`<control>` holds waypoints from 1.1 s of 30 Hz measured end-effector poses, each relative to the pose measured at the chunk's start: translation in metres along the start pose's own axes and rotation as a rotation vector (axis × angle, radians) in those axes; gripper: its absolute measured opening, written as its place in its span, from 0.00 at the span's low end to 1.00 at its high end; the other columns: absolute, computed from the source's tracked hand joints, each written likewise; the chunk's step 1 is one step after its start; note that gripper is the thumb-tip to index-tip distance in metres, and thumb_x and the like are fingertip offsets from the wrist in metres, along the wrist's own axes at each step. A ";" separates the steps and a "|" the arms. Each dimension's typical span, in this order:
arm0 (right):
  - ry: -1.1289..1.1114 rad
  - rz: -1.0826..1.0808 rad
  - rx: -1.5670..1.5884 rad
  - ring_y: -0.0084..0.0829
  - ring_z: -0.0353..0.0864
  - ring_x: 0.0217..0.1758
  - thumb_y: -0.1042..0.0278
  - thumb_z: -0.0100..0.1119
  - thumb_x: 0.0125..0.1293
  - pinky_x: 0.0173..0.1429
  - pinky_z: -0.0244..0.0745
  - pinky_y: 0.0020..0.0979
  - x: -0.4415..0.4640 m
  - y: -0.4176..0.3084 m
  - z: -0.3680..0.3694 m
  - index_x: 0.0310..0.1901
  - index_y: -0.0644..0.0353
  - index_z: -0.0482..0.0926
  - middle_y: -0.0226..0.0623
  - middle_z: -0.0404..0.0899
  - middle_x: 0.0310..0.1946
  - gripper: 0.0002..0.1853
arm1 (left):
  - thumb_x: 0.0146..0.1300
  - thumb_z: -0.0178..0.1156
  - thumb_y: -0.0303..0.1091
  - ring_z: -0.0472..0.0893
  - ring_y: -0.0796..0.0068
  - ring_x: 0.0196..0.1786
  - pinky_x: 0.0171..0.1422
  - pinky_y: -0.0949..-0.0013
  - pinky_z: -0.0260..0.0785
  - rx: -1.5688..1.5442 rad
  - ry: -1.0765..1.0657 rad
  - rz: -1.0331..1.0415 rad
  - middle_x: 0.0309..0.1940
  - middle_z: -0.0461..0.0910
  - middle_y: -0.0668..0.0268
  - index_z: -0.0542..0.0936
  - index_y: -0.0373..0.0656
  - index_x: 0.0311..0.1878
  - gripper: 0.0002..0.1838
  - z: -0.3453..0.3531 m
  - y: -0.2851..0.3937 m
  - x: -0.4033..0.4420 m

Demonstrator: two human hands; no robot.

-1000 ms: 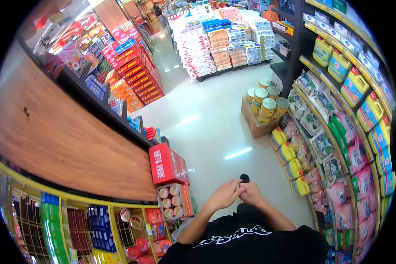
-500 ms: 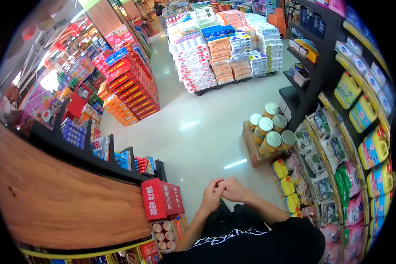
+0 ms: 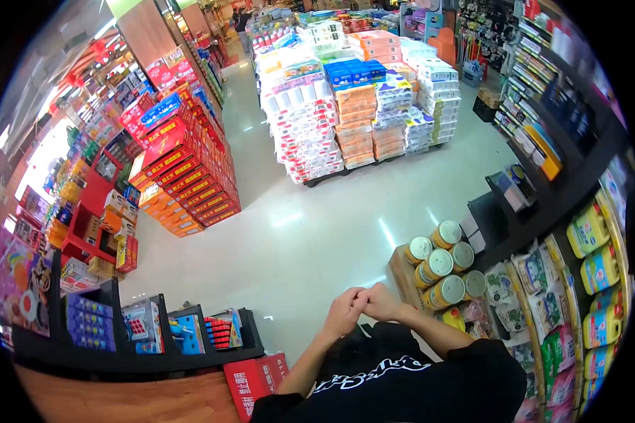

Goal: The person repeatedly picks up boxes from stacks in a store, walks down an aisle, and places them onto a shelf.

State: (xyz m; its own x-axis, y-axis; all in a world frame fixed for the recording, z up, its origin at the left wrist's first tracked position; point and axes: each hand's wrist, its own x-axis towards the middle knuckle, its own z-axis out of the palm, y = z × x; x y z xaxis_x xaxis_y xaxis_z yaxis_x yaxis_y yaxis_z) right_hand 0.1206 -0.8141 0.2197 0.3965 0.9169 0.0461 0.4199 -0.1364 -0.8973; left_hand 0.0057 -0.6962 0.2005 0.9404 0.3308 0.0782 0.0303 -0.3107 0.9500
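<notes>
My left hand [image 3: 345,311] and my right hand [image 3: 382,302] meet in front of my black shirt [image 3: 416,388], fingers closed against each other. Whatever lies between them, if anything, is hidden. Beyond my right hand, several tins with pale lids [image 3: 440,263] stand in a cardboard box [image 3: 404,276] on the floor. To the lower left of my left hand is a red box [image 3: 250,381] with white lettering.
Ahead stands a pallet of stacked paper packs [image 3: 360,106]. Red cartons [image 3: 190,169] are piled at the left. A dark shelf [image 3: 176,361] runs along the lower left, and shelves with yellow bottles [image 3: 601,271] line the right. A person [image 3: 241,27] is far off.
The view has moved forward along the aisle; the paper stack, red cartons and tins look nearer. My hands stay together, a little further left in view than a second ago.
</notes>
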 end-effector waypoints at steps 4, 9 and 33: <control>0.077 0.071 0.024 0.29 0.77 0.22 0.62 0.64 0.64 0.31 0.73 0.33 0.080 0.019 -0.020 0.31 0.63 0.84 0.46 0.81 0.22 0.11 | 0.74 0.51 0.45 0.82 0.52 0.50 0.56 0.61 0.73 0.114 -0.092 -0.133 0.46 0.82 0.48 0.79 0.33 0.54 0.22 -0.052 0.020 0.081; 0.069 0.098 0.239 0.18 0.72 0.25 0.63 0.63 0.68 0.29 0.69 0.28 0.183 0.066 -0.018 0.25 0.65 0.80 0.30 0.77 0.18 0.16 | 0.73 0.51 0.44 0.82 0.51 0.49 0.55 0.59 0.73 0.152 -0.008 -0.075 0.46 0.82 0.48 0.79 0.35 0.54 0.21 -0.094 -0.028 0.164; -0.449 -0.401 0.184 0.26 0.61 0.15 0.67 0.70 0.60 0.22 0.61 0.32 0.803 0.077 -0.004 0.21 0.61 0.77 0.39 0.69 0.13 0.14 | 0.74 0.54 0.42 0.81 0.69 0.45 0.50 0.65 0.73 -0.087 0.744 -0.199 0.40 0.84 0.55 0.77 0.31 0.52 0.20 -0.438 -0.202 0.495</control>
State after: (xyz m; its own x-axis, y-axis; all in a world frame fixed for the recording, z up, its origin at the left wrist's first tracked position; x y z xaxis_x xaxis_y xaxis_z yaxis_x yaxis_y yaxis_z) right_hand 0.4743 -0.0900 0.1892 -0.1611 0.9569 0.2417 0.3015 0.2809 -0.9111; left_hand 0.3167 -0.0793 0.1799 0.4443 0.8940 0.0571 0.1192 -0.1222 0.9853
